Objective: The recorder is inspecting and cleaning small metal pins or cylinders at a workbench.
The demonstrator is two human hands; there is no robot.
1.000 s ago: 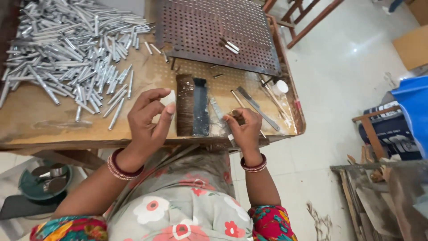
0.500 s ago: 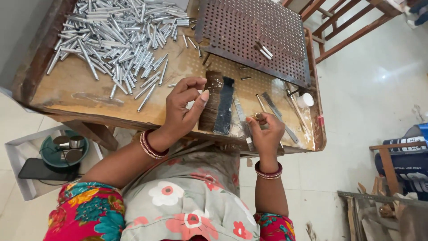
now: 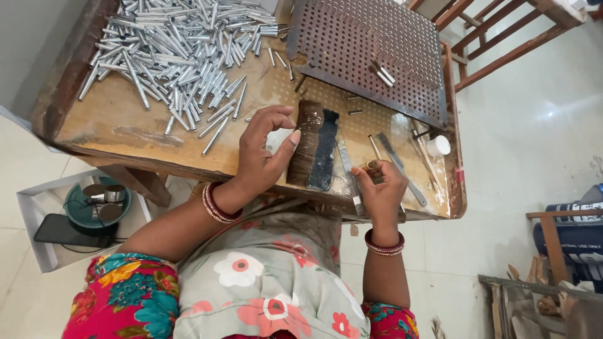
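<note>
Since the earlier frame the left hand (image 3: 262,150) has slid off toward the brown bristle bundle (image 3: 306,143) w/ thumb and fingers now spread wider; the small white piece it pinched then isn't clearly visible now, can't tell if it's still held. Thumb tip touches the bundle's near edge. Right hand (image 3: 380,187) hardly shifted: fingers curled narrow, pinching a small ring-like metal bit (image 3: 372,164) at the fingertips.

Just right of the left hand, touching the brown bundle, lies a black bristle strip (image 3: 323,150); between that and the right hand a flat metal strip (image 3: 347,169). To do this well, my read: keep the left thumb flat on the bundle so bristles don't fan out, pull off a thin even tuft, keep the right-hand pinch steady & close.

Further out: beyond the right hand, thin metal rods (image 3: 396,164) and a white cap (image 3: 438,145) near the table (image 3: 125,125) edge. Past the left hand, a big heap of silver tubes (image 3: 176,50); stray tubes near the wrist could roll in the way. Far side, a perforated metal tray (image 3: 370,50) w/ a few tubes. Floor left: box w/ a teal bowl (image 3: 97,204) and a dark phone (image 3: 66,231).
</note>
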